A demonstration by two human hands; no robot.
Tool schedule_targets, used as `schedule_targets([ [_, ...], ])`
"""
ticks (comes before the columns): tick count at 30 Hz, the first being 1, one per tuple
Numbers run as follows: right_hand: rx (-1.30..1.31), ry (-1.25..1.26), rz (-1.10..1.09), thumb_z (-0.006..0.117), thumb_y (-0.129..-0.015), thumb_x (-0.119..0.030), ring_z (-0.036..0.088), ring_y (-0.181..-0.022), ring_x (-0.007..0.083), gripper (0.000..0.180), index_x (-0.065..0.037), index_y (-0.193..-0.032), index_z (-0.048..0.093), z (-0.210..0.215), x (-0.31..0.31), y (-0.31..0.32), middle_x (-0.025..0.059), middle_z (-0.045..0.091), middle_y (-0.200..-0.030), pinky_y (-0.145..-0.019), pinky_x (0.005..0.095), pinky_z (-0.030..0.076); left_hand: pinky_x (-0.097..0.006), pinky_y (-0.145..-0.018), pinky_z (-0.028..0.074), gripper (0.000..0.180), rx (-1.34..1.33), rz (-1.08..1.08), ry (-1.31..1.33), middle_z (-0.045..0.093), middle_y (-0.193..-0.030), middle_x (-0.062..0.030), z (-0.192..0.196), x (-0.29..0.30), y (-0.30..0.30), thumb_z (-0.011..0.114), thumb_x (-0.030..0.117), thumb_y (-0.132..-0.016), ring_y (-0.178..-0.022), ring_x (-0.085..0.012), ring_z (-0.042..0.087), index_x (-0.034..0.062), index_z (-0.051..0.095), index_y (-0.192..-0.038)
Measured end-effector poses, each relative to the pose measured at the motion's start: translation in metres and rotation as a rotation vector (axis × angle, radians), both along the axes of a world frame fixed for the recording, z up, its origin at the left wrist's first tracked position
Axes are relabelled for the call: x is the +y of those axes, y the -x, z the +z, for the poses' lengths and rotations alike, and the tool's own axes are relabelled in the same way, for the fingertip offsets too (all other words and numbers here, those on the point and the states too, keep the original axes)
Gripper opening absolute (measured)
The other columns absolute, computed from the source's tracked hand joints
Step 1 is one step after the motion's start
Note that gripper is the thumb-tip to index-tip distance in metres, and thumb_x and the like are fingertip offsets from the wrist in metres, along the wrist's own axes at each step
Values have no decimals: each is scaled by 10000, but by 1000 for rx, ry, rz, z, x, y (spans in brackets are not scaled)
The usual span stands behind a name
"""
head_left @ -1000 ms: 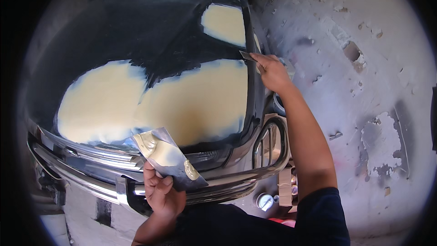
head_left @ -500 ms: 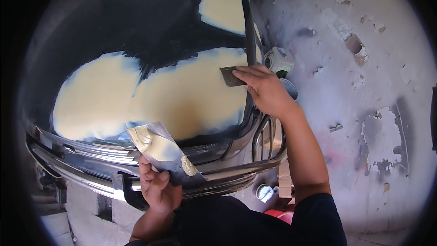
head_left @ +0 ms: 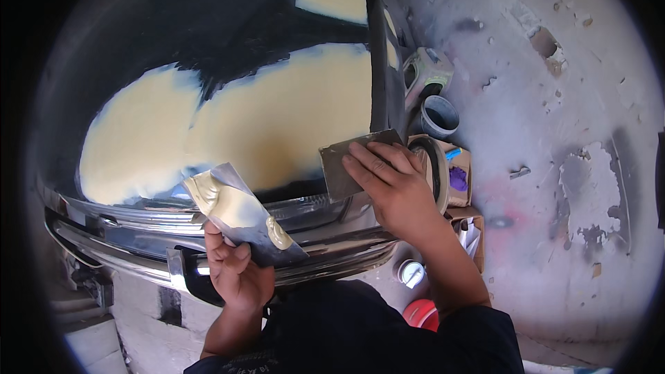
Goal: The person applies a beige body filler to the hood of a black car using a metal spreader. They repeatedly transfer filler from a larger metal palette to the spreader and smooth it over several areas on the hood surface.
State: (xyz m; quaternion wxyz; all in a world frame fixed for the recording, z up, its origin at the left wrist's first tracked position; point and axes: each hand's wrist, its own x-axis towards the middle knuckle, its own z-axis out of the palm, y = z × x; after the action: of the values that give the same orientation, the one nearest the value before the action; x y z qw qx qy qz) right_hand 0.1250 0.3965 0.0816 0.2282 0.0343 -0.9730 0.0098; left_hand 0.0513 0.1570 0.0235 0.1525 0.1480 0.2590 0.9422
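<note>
The left hand (head_left: 239,273) has its fingers closed on a metal plate (head_left: 244,216) bearing cream putty (head_left: 279,233). The right hand (head_left: 396,194) holds a flat spreader (head_left: 339,172), fingers extended across it, by the cream-patched black hood's (head_left: 173,31) front corner.

Right hand (head_left: 398,197) — thumb hidden behind scraper (head_left: 338,172) — and car (head_left: 173,21) cut off at top

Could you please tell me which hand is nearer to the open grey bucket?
Right. The right hand is below and left of the grey bucket in the picture; the left hand, holding the putty-smeared plate, is much farther away, lower left.
</note>
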Motion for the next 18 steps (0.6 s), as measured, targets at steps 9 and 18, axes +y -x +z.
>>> schedule_targets([
  [9, -11, -2, -23, 573, -738, -68, 516, -1152, 253, 436, -80, -1171, 624, -17, -19, -32, 68, 585, -1253, -992, 474, 385, -400, -1027, 391, 563, -39, -11, 81, 516, -1239, -141, 6, 10, -8, 503, 32, -754, -1156, -258, 511, 19, 391, -1306],
  [18, 346, 716, 331, 592, -742, 71, 545, -1149, 389, 490, 88, -1226, 519, 31, -56, -50, 249, 561, -1226, -930, 432, 472, -382, -1042, 350, 474, -96, -151, -23, 551, -1210, -131, 23, 49, -27, 482, -15, -783, -1150, -230, 512, 3, 429, -1255],
])
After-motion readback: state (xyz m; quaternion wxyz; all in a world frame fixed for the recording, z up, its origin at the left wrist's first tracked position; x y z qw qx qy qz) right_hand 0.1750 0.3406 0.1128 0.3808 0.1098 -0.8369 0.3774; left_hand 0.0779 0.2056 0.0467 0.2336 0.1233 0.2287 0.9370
